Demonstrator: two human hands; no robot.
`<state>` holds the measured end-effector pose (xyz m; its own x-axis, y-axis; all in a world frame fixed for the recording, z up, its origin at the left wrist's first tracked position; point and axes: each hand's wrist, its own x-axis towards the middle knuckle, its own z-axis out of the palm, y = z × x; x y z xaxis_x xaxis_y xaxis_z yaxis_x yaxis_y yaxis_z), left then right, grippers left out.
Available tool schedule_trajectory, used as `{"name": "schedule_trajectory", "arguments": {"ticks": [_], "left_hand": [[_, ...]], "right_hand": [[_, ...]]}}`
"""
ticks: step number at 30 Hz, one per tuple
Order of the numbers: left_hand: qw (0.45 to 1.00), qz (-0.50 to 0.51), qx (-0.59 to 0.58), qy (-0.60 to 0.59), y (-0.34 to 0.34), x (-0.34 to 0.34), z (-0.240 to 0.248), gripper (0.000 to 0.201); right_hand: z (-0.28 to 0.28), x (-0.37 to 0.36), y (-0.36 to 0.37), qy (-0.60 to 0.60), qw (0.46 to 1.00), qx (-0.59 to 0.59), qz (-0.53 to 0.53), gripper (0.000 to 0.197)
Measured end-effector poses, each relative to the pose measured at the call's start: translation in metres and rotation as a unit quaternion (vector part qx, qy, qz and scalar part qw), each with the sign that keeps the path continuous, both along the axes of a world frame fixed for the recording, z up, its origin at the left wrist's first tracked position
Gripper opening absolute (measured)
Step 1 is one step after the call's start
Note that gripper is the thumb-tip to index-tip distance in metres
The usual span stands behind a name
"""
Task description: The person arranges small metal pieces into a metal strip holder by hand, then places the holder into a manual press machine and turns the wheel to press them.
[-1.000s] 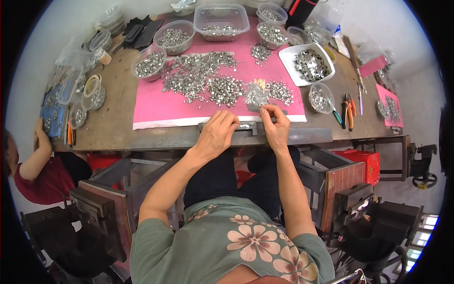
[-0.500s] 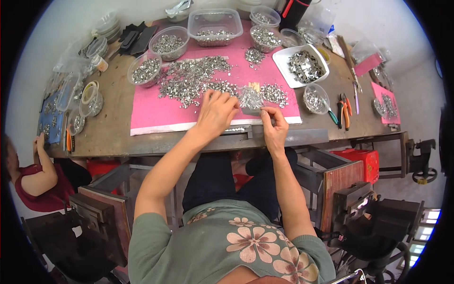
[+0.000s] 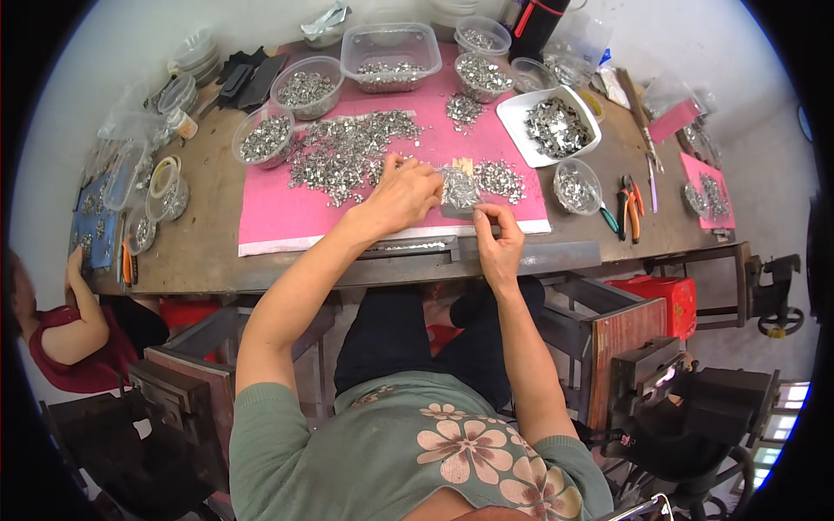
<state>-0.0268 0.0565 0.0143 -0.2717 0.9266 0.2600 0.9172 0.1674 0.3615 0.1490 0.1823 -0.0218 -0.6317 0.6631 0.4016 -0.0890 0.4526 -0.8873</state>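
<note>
My left hand [image 3: 404, 197] is bent over the near part of the pink mat [image 3: 278, 221], with its fingers curled down and pressed together. Whatever is in its fingertips is hidden. Just to its right lies a bright heap of thin silvery metal pieces [image 3: 459, 186] on a dark flat plate [image 3: 458, 212]. My right hand [image 3: 498, 241] is at the plate's right corner, thumb and forefinger closed together; anything between them is too small to make out. Loose metal bits [image 3: 499, 180] lie right of the heap, and a wider spread of them [image 3: 347, 152] is beyond my left hand.
A metal bar [image 3: 543, 256] runs along the table's front edge. Tubs of metal bits [image 3: 306, 89] line the back, with a white tray [image 3: 549, 126] at right. Pliers [image 3: 629, 208] lie beside a round tub [image 3: 577, 185]. Another person [image 3: 74, 326] sits at far left.
My left hand has shifted slightly right, closer to the bright heap, its fingers bunched tighter. My right hand stays near the plate's corner. The whole view has moved a little.
</note>
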Motion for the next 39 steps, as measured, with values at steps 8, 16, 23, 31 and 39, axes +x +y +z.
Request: {"name": "schedule_trajectory", "arguments": {"ticks": [8,16,23,31,39], "left_hand": [[0.999,0.021,-0.007,0.039,0.002,0.005,-0.009,0.009],[0.999,0.025,0.018,-0.016,-0.011,0.000,-0.006,0.013],[0.999,0.026,0.019,0.012,-0.010,0.010,-0.006,0.011],[0.998,0.016,-0.007,0.061,-0.005,0.008,-0.006,0.014],[0.993,-0.029,-0.013,0.113,-0.004,0.011,-0.013,0.017]], "right_hand": [[0.005,-0.001,-0.003,-0.009,0.999,0.039,-0.007,0.008],[0.006,-0.006,0.001,-0.033,0.992,0.113,0.037,0.014],[0.023,-0.023,0.014,-0.141,0.920,0.356,0.088,0.023],[0.020,-0.004,0.029,-0.128,0.927,0.340,0.095,0.016],[0.017,-0.003,0.022,-0.120,0.936,0.313,0.106,0.014]]}}
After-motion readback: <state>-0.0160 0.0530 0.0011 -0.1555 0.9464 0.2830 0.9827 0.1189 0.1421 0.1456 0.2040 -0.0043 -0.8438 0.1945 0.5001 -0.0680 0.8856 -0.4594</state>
